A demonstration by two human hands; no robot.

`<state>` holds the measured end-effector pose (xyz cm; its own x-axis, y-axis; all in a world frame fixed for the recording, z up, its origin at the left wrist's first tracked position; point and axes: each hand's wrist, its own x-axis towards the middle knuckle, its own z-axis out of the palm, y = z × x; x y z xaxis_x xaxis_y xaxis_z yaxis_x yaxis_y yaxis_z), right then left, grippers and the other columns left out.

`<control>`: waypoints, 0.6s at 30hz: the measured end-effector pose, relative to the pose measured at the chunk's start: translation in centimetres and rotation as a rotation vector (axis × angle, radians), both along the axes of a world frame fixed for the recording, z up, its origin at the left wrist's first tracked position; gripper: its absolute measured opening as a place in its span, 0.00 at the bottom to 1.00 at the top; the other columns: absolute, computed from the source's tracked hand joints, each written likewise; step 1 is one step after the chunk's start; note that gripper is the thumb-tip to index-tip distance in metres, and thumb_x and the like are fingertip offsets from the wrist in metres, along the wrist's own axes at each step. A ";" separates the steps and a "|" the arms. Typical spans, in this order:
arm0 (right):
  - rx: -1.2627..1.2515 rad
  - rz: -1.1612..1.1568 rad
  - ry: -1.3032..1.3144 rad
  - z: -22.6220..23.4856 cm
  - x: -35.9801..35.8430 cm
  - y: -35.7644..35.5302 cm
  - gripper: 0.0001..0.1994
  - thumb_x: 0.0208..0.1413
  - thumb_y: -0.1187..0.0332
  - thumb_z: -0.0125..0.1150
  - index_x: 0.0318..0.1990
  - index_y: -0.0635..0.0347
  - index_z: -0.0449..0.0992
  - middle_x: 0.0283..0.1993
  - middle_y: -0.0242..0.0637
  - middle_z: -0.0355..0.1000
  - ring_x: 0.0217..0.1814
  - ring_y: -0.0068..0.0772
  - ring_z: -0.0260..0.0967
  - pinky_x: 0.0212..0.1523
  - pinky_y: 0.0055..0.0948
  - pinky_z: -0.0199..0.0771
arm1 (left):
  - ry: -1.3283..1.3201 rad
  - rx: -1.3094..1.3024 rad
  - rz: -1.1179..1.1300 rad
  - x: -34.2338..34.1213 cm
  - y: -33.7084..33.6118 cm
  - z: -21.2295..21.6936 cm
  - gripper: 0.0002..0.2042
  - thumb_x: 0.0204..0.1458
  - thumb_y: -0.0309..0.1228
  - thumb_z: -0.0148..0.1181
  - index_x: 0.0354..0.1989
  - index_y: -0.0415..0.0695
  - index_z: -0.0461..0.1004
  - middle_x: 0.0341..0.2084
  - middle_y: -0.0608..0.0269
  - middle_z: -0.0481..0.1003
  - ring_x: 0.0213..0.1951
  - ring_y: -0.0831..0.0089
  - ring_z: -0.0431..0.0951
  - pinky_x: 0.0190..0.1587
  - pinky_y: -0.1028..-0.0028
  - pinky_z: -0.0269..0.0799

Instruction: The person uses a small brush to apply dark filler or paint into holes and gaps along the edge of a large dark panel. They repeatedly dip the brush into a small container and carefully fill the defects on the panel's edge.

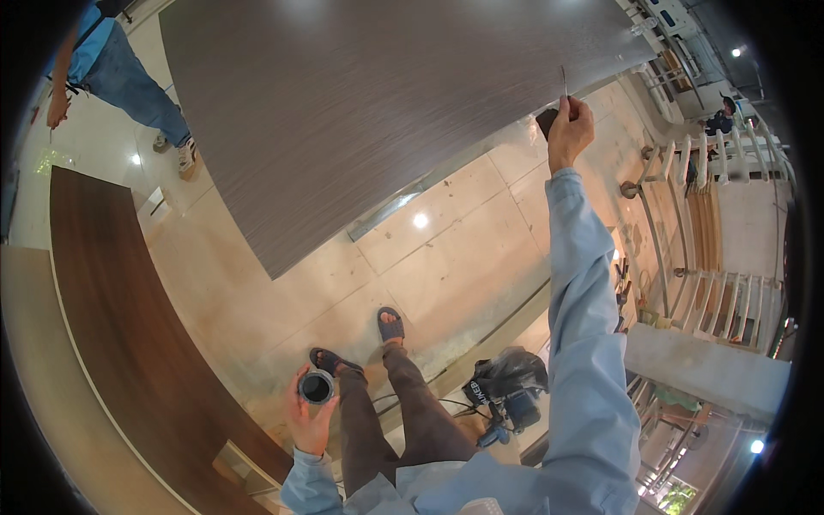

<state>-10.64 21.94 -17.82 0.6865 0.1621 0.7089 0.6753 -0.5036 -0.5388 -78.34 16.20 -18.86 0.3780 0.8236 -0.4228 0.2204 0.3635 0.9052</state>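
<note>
My left hand (306, 422) is wrapped round a small round jar (317, 388) with a pale rim and dark contents, low in front of my legs. At the far right my arm is stretched out, and my right hand (573, 136) pinches a thin, slender stick-like tool (564, 82) pointing away from me; its exact kind is too small to tell. A small dark flat piece (546, 124) shows beside the palm, seemingly in the same hand. Just beyond the hand lies the edge of a large grey-brown wood-grain board (386, 112); I cannot tell whether the tool tip touches it.
Dark brown panels (129, 300) stand at the left. A person in jeans (133, 81) is at the board's far left. Near my legs sits a power tool with a black bag (511, 382). White-barred racks (730, 305) stand on the right. Another person (721, 116) is far back.
</note>
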 end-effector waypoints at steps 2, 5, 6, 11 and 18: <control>0.037 -0.008 0.016 -0.1 0.3 0.8 0.08 0.60 0.68 0.70 0.41 0.64 0.84 0.39 0.41 0.79 0.37 0.38 0.78 0.42 0.36 0.77 | 0.034 -0.006 -0.042 0.8 0.0 0.4 0.40 0.47 0.15 0.72 0.71 0.38 0.63 0.69 0.55 0.67 0.66 0.66 0.70 0.68 0.66 0.68; 0.076 0.083 0.101 -0.9 -1.6 2.5 0.09 0.60 0.68 0.70 0.41 0.66 0.83 0.38 0.41 0.79 0.38 0.38 0.78 0.42 0.36 0.77 | 0.040 0.000 -0.084 1.5 0.1 1.0 0.39 0.48 0.16 0.72 0.71 0.38 0.63 0.69 0.57 0.67 0.65 0.68 0.70 0.68 0.66 0.68; 0.077 0.072 0.076 -1.2 -2.5 2.7 0.10 0.61 0.67 0.70 0.41 0.67 0.83 0.38 0.41 0.79 0.38 0.37 0.78 0.42 0.35 0.77 | 0.019 -0.005 -0.079 1.4 0.1 1.2 0.39 0.48 0.17 0.72 0.71 0.38 0.63 0.69 0.57 0.67 0.66 0.67 0.70 0.68 0.66 0.68; 0.024 0.167 0.004 -2.7 -11.4 2.5 0.09 0.62 0.69 0.69 0.42 0.67 0.82 0.37 0.40 0.79 0.39 0.36 0.76 0.42 0.34 0.76 | -0.014 0.031 0.005 0.9 -0.7 0.9 0.38 0.47 0.15 0.74 0.70 0.36 0.66 0.66 0.53 0.71 0.66 0.65 0.73 0.67 0.65 0.71; 0.183 0.810 0.268 -0.3 -42.3 4.8 0.08 0.52 0.81 0.72 0.35 0.61 0.79 0.37 0.37 0.77 0.38 0.33 0.77 0.39 0.29 0.76 | -0.049 0.037 0.012 -0.5 -0.8 -0.1 0.39 0.45 0.14 0.73 0.70 0.35 0.66 0.64 0.52 0.73 0.64 0.65 0.75 0.67 0.65 0.71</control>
<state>-52.96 26.76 -18.15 0.5566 0.5715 0.6030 0.6273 0.1868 -0.7560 -78.83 15.36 -18.98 0.3875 0.8429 -0.3733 0.1708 0.3323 0.9276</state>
